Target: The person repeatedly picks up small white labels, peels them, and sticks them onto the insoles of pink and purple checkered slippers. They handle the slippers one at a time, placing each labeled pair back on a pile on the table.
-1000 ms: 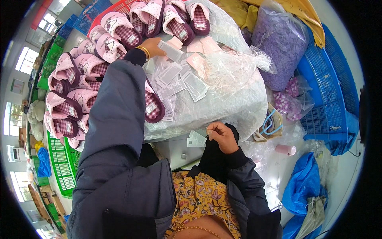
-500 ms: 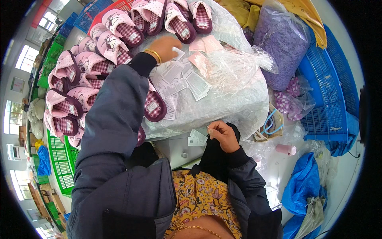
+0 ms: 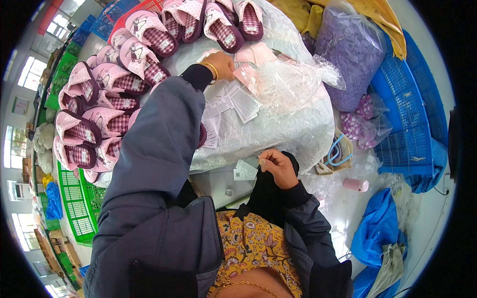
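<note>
My left hand (image 3: 220,65) reaches over the plastic-wrapped bundle (image 3: 278,128), its fingers curled down beside pale pink cards (image 3: 256,53); what they grip is hidden. Just below it lie white paper tags (image 3: 242,104) in a loose fan. My right hand (image 3: 279,169) is closed in a pinch above my dark-clothed leg, holding white hang tags (image 3: 244,171) that stick out to its left. Pink slippers (image 3: 147,32) with cartoon prints, checked insoles and dark maroon edges crowd the far and left sides of the bundle.
Clear plastic film (image 3: 288,82) covers part of the bundle. Beyond it, to the right, stand a bag of purple material (image 3: 350,54) and a blue plastic basket (image 3: 405,114). A pink roll (image 3: 356,185) and a blue sack (image 3: 375,228) lie on the floor; a green crate (image 3: 77,208) sits at left.
My left hand has moved a little right and nearer to me, down toward the cards, and its sleeve now hides most of a slipper. My right hand has stayed with the tags.
</note>
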Demonstrator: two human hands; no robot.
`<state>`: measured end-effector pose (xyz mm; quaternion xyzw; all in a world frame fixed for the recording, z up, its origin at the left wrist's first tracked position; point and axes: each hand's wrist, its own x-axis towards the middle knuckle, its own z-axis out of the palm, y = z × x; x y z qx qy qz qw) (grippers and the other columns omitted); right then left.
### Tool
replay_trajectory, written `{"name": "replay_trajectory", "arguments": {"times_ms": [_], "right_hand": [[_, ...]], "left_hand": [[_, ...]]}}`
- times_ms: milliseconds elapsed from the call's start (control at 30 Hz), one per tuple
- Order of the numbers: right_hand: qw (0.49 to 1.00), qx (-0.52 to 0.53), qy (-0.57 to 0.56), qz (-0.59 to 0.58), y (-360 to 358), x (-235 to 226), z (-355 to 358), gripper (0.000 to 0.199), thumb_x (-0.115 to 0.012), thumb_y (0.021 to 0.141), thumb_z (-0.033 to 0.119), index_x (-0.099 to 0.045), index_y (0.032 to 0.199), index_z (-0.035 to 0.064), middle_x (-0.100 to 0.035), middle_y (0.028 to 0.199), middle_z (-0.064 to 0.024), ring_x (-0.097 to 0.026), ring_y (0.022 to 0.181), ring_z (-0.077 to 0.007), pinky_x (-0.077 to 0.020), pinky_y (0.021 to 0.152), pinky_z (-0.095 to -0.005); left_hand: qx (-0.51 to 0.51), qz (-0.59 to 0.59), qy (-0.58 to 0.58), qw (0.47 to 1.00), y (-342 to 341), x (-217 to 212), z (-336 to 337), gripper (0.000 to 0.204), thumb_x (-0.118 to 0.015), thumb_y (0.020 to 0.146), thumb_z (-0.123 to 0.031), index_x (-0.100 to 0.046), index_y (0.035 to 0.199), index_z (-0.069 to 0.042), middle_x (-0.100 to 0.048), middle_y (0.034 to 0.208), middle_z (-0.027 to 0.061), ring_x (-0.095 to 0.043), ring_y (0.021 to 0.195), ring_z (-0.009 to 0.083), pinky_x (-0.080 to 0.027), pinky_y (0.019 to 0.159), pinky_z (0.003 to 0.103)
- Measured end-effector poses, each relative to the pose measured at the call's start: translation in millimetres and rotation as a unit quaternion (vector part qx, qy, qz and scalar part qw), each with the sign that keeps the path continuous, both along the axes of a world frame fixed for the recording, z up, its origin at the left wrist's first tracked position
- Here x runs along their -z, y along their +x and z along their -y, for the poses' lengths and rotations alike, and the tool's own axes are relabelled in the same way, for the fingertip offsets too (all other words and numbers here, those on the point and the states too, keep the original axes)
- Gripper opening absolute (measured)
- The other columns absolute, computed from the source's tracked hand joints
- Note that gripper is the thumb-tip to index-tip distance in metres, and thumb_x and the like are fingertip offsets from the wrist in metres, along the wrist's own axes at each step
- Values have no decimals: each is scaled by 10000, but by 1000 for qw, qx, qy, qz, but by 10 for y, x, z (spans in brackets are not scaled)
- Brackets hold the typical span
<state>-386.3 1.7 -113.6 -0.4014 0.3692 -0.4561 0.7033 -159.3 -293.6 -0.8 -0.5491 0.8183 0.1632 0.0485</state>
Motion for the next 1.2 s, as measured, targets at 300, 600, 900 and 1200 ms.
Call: {"name": "replay_trajectory", "arguments": {"times_ms": [300, 600, 900, 1200], "right_hand": [[1000, -1, 6, -7, 1, -37, -2, 77, -612, 946, 73, -607, 1002, 20, -586, 853, 12, -529, 736, -67, -425, 705, -221], [1000, 6, -6, -3, 6, 19, -13, 95, -622, 947, 78, -607, 1011, 10, -594, 872, 15, -530, 748, -63, -436, 691, -219], [1000, 4, 2, 6, 8, 5, -14, 77, -610, 946, 63, -607, 1011, 21, -592, 873, 11, -524, 742, -62, -424, 704, -214], [1000, -1, -4, 7, -4, -5, -5, 86, -610, 953, 71, -605, 1017, 13, -589, 873, 16, -525, 748, -63, -430, 695, -217]], "left_hand": [[50, -39, -16, 998, 72, 106, 116, 220, -736, 681, -249, -706, 757, -44, -697, 743, 122, -673, 702, 260, -526, 684, 355], [17, -43, -18, 999, -76, -6, -56, 316, -807, 654, -337, -705, 714, -44, -698, 729, 101, -655, 674, 239, -522, 677, 332], [39, 37, -57, 997, -85, 87, 41, 303, -773, 635, -332, -695, 684, -43, -690, 716, 130, -657, 658, 277, -527, 665, 345], [4, -81, -49, 996, 130, 125, 107, 227, -730, 704, -250, -684, 766, -37, -682, 762, 117, -666, 749, 256, -511, 696, 353]]}}
